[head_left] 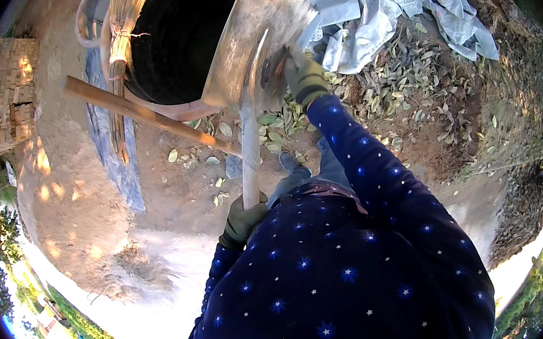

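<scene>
A broad metal shovel (pixel 240 60) stands tilted before me, its wide blade up and its grey shaft running down towards my body. My left hand (pixel 244 221), in a dark green glove, is closed round the lower end of the shaft. At the right edge of the blade is my right hand (pixel 304 77), gloved alike, its fingers bent against the metal. A thin dark brown piece shows at those fingertips; what it is I cannot make out. A wooden pole (pixel 151 117) slants from the left and meets the shaft.
Beyond the blade gapes a round, dark pit or vessel (pixel 180 34) with a pale rim. A bundled straw broom (pixel 124 28) lies at its left, over a grey strip (pixel 110 159). Crumpled pale sheeting (pixel 373 21) and dry leaves (pixel 413 85) cover ground at right. Stacked bricks (pixel 8 95) stand far left.
</scene>
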Demonstrator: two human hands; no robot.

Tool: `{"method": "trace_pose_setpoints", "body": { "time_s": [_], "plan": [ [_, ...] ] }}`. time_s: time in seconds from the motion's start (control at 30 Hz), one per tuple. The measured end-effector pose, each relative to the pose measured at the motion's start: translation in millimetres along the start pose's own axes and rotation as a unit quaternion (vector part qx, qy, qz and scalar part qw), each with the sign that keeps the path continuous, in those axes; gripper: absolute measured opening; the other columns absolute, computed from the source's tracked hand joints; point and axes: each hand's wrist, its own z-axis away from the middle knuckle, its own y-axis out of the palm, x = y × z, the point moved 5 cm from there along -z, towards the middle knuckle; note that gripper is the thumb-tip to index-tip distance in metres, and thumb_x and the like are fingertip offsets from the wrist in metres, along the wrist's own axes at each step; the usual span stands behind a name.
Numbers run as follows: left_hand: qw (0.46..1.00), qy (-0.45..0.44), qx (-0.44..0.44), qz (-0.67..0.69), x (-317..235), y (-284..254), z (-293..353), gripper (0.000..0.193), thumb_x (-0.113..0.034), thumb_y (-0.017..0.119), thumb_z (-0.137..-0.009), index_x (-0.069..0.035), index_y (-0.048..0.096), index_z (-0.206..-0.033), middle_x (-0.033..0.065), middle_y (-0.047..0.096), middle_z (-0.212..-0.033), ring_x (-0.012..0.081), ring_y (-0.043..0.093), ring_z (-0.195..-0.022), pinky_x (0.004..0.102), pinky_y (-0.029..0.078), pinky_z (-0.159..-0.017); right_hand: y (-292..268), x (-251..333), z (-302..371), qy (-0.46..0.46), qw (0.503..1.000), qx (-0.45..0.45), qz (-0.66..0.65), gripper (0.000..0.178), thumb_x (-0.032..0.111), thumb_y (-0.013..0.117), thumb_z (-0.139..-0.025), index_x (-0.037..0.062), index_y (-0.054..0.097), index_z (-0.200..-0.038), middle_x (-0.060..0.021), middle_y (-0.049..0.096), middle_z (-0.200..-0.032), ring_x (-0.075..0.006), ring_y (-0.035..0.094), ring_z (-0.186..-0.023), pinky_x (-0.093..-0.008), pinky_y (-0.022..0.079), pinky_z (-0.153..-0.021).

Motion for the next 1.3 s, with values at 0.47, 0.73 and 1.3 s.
{"method": "trace_pose_setpoints", "body": {
  "time_s": [0.47,0.73,1.3],
  "plan": [
    [1.0,-0.019,-0.003,0.02,3,5,-3,0.019,-0.013,0.068,-0.081,-0.003,0.059,-0.095,-0.002,0.055,-0.078,0.0083,0.051,-0.067,0.0248,0.042,-0.061,35,-17,27,-0.073,0.995,-0.05,-0.056,0.043,0.033,0.053,-0.102,0.0099,0.057,-0.138,-0.0101,0.073,-0.097,-0.0213,0.067,-0.085,-0.0329,0.055,-0.079],
    [0.998,-0.03,0.009,0.062,10,3,-5,0.015,-0.012,0.065,-0.082,-0.004,0.058,-0.093,-0.0017,0.054,-0.073,0.0082,0.051,-0.063,0.024,0.041,-0.057,14,0,11,0.07,0.989,0.033,-0.126,0.037,0.019,0.059,-0.097,0.0094,0.063,-0.133,-0.017,0.072,-0.106,-0.0185,0.068,-0.088,-0.031,0.053,-0.081],
    [0.995,-0.029,0.027,0.093,21,-3,-5,0.021,-0.009,0.065,-0.083,-0.003,0.057,-0.101,0.0002,0.055,-0.073,0.0103,0.054,-0.061,0.0251,0.043,-0.057,-37,15,-35,0.013,0.978,-0.07,-0.198,0.044,0.026,0.045,-0.101,0.0081,0.055,-0.139,-0.007,0.069,-0.08,-0.0169,0.064,-0.061,-0.0329,0.053,-0.051]
  ]
}}
